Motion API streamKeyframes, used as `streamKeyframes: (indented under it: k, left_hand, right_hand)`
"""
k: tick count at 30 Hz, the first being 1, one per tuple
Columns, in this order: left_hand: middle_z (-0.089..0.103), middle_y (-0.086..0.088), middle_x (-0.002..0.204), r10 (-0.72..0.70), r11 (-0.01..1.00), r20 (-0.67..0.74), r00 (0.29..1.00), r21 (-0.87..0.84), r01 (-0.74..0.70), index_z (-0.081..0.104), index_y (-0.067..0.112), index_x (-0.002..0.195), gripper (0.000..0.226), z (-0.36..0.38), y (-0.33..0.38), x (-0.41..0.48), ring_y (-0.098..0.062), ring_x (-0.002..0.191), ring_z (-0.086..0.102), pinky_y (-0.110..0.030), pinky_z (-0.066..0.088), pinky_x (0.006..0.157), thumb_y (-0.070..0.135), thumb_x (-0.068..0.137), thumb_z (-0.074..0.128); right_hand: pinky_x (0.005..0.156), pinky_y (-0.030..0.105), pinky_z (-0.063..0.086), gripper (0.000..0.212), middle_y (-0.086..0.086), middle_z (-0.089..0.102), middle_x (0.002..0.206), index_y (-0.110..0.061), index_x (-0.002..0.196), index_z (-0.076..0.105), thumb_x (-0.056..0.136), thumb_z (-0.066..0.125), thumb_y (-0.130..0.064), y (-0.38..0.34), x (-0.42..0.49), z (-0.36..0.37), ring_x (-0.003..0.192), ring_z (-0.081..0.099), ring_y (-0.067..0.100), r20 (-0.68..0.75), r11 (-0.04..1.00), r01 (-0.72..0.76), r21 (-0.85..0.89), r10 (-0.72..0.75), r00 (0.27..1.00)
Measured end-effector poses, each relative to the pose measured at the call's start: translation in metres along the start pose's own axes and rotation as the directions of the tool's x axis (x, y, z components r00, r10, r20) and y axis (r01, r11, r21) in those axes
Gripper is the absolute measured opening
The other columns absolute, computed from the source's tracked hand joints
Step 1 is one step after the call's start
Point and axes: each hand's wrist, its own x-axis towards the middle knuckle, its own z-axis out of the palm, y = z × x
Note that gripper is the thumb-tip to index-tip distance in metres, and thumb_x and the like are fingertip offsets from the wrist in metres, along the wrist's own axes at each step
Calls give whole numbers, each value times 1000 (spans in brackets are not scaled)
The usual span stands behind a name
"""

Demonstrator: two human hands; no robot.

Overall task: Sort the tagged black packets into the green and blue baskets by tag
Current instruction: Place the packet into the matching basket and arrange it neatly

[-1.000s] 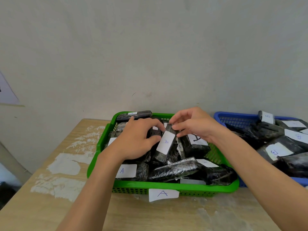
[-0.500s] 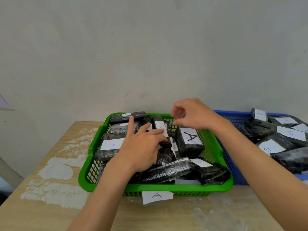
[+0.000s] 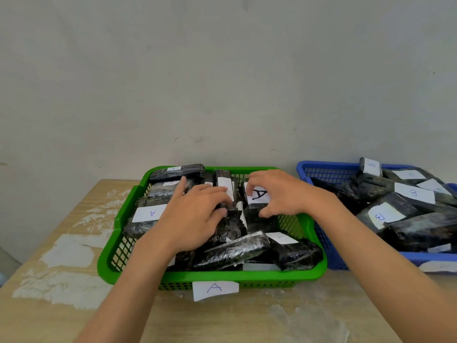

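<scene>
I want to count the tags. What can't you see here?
Head view only:
- Tags under left hand: hand covers them.
- A packet: right hand hides part of its tag.
- Blue basket: right end cut off by the edge.
- Far tag: too small to read.

Slip (image 3: 215, 288) on front wall of green basket (image 3: 247, 274): "A", blue pen. In that basket: left packet (image 3: 148, 213), white tag, small blue "A" lying sideways; middle packet (image 3: 259, 195), tag with large black "A"; narrow packet (image 3: 222, 179), tag writing not readable. In blue basket (image 3: 321, 165): upright packet (image 3: 370, 166), "B" sideways; flat packet (image 3: 414, 193), "B"; front packet (image 3: 379, 216), "B" turned sideways. Other tags too faint
</scene>
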Motion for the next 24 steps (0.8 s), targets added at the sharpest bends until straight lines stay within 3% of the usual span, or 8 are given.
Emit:
streamKeyframes:
  k: [3, 6, 9, 12, 15, 18, 21, 24]
  left_hand:
    - [56, 26, 141, 104, 973, -93, 990, -197, -121, 64, 40, 125, 29, -7, 8, -3, 2, 140, 41, -50, 12, 126, 51, 100, 54]
    - [62, 32, 123, 169, 891, 106, 980, -442, -105, 62, 51, 124, 52, -17, 15, -11, 14, 117, 53, -29, 45, 100, 76, 78, 66]
    - [61, 30, 125, 240, 890, 333, 912, -450, -70, 55, 51, 131, 74, -14, 20, -14, 9, 117, 56, -26, 50, 97, 74, 65, 81]
    - [62, 26, 120, 225, 902, 323, 919, -427, -71, 54, 47, 131, 69, -9, 23, -12, 5, 112, 58, -25, 51, 94, 61, 71, 86]
    - [63, 21, 114, 193, 887, 290, 938, -461, -40, 54, 44, 126, 56, -10, 19, -13, 2, 104, 61, -19, 50, 85, 47, 80, 85]
    - [69, 12, 96, 176, 877, 205, 963, -478, -59, 60, 37, 118, 35, -17, 13, -13, -8, 78, 66, -27, 52, 68, 28, 89, 77]
    - [69, 1, 88, 121, 873, 112, 986, -485, -52, 61, 37, 99, 17, -25, 8, -14, -9, 63, 62, -32, 48, 61, 26, 92, 74]
    - [71, 8, 93, 7, 850, 10, 1000, -526, -1, 61, 38, 96, 16, -33, 0, -15, -7, 71, 65, -27, 46, 63, 33, 90, 75]
  right_hand:
    - [105, 46, 46, 50, 3, 57, 144, -27, 122, 66, 80, 87, -42, 0, -15, -5, 133, 51, 26, -38, 997, -34, -68, 31, 999]
    - [90, 33, 50, 39, -18, 71, 114, -38, 105, 72, 78, 79, -65, -3, -50, -19, 112, 63, 3, -178, 994, -2, 107, 21, 984]
    - [87, 25, 52, 59, -26, 72, 108, -47, 107, 69, 58, 88, -74, -11, -85, -32, 102, 67, -7, 98, 927, 10, 375, -50, 994]
    - [97, 25, 53, 70, -25, 68, 116, -49, 114, 64, 54, 100, -55, -13, -96, -27, 111, 62, -9, 264, 935, 15, 354, -116, 958]
    - [96, 22, 54, 59, -21, 72, 113, -42, 114, 68, 65, 100, -39, -9, -96, -26, 109, 66, -5, 159, 916, 50, 397, -123, 980]
    - [86, 14, 54, 35, -17, 79, 103, -38, 108, 75, 81, 86, -18, 4, -95, -28, 98, 73, 0, -103, 868, 112, 484, -71, 992]
    - [72, 9, 53, 27, -17, 81, 93, -40, 108, 73, 92, 75, -19, 15, -90, -27, 88, 76, -2, -311, 838, 125, 531, 55, 949]
    - [58, 22, 59, 22, -11, 81, 88, -41, 109, 72, 99, 66, -22, 21, -82, -27, 78, 77, 4, -404, 765, 98, 637, 223, 887]
